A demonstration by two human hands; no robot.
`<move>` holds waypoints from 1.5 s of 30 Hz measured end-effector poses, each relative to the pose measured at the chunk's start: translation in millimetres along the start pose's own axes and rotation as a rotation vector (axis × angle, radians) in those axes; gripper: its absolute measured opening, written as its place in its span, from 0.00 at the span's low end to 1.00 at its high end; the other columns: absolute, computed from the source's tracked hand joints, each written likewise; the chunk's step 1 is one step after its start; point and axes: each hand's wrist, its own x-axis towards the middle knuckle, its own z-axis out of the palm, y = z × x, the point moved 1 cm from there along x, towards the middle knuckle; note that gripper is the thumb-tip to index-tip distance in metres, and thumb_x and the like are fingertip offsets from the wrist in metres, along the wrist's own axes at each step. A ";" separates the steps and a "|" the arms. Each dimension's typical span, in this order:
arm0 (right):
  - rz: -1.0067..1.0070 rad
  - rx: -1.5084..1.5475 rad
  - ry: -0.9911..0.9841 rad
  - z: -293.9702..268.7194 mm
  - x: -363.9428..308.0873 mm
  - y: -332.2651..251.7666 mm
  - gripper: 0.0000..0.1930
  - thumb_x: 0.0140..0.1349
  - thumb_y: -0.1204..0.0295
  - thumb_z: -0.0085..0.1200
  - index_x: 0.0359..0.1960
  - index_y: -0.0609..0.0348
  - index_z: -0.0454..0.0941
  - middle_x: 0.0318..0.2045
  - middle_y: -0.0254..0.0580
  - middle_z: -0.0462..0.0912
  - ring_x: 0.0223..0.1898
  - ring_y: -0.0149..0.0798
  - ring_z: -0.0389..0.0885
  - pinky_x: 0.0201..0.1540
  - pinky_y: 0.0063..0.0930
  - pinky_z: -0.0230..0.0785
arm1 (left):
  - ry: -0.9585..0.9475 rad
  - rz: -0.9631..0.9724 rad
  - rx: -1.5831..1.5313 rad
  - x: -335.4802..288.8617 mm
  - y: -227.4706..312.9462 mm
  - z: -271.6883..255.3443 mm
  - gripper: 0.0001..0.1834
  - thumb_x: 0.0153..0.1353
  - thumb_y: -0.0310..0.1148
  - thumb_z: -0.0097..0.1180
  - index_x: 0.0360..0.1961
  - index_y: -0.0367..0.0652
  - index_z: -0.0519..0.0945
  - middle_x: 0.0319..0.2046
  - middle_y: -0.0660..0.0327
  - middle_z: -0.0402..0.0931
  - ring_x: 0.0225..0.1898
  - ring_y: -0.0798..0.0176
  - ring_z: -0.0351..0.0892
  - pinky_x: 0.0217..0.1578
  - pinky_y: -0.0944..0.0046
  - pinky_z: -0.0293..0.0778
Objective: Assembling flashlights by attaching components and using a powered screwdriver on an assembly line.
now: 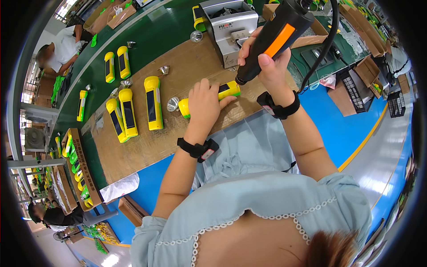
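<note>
My left hand is closed over a yellow flashlight with a dark panel, lying on its side on the brown cardboard sheet. In my right hand is a black electric screwdriver with an orange stripe. It slants down to the left, its tip beside the flashlight's right end; whether they touch I cannot tell. Just left of the held flashlight's head lies a silver reflector cup. Farther left are another yellow flashlight and a side-by-side pair, the nearer one overlapping its neighbour.
A grey metal machine stands beyond my hands. The screwdriver's black cable hangs at the right. More flashlights and reflector cups lie on the green table. A cardboard box of flashlights sits at the left edge. Other people work at the far left.
</note>
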 end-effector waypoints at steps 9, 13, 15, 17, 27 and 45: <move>-0.018 0.051 -0.073 -6.7 18.2 14.1 0.32 0.52 0.51 0.61 0.46 0.64 0.63 0.25 0.46 0.75 0.25 0.38 0.77 0.29 0.29 0.72 | -0.072 0.101 -0.209 13.3 -7.8 2.9 0.17 0.51 0.40 0.61 0.39 0.42 0.80 0.35 0.57 0.75 0.40 0.53 0.72 0.40 0.57 0.67; -0.019 0.049 -0.113 -10.5 26.1 23.8 0.33 0.52 0.50 0.62 0.46 0.63 0.62 0.25 0.46 0.75 0.25 0.39 0.77 0.29 0.30 0.72 | -0.099 0.062 -0.228 15.6 -11.8 1.9 0.16 0.52 0.39 0.60 0.40 0.42 0.80 0.35 0.58 0.75 0.40 0.53 0.72 0.41 0.57 0.66; -0.037 0.136 -0.134 -9.0 26.2 30.0 0.30 0.52 0.55 0.62 0.46 0.66 0.63 0.25 0.46 0.76 0.24 0.37 0.77 0.29 0.29 0.72 | -0.128 0.027 -0.270 17.5 -11.4 -1.5 0.16 0.52 0.39 0.60 0.41 0.44 0.79 0.36 0.58 0.76 0.41 0.54 0.73 0.43 0.57 0.66; -0.056 0.227 -0.159 -7.9 26.8 35.2 0.27 0.53 0.60 0.63 0.45 0.68 0.65 0.24 0.46 0.77 0.24 0.36 0.77 0.29 0.28 0.72 | -0.103 0.023 -0.297 19.2 -11.5 -2.8 0.16 0.53 0.39 0.60 0.42 0.45 0.79 0.36 0.58 0.77 0.41 0.54 0.73 0.43 0.57 0.66; -0.017 0.216 -0.111 -7.4 17.1 29.3 0.28 0.51 0.59 0.64 0.45 0.65 0.64 0.25 0.47 0.76 0.25 0.37 0.77 0.30 0.30 0.73 | -0.013 0.021 -0.260 17.9 -9.2 7.7 0.14 0.53 0.38 0.59 0.43 0.55 0.80 0.30 0.62 0.77 0.35 0.56 0.74 0.38 0.58 0.66; 0.140 0.129 -0.101 6.0 -22.7 7.1 0.20 0.52 0.70 0.60 0.42 0.64 0.65 0.24 0.45 0.76 0.24 0.33 0.76 0.28 0.25 0.71 | 0.027 -0.047 -0.119 -15.1 22.0 4.5 0.28 0.40 0.38 0.68 0.48 0.53 0.78 0.37 0.65 0.73 0.37 0.56 0.68 0.37 0.57 0.68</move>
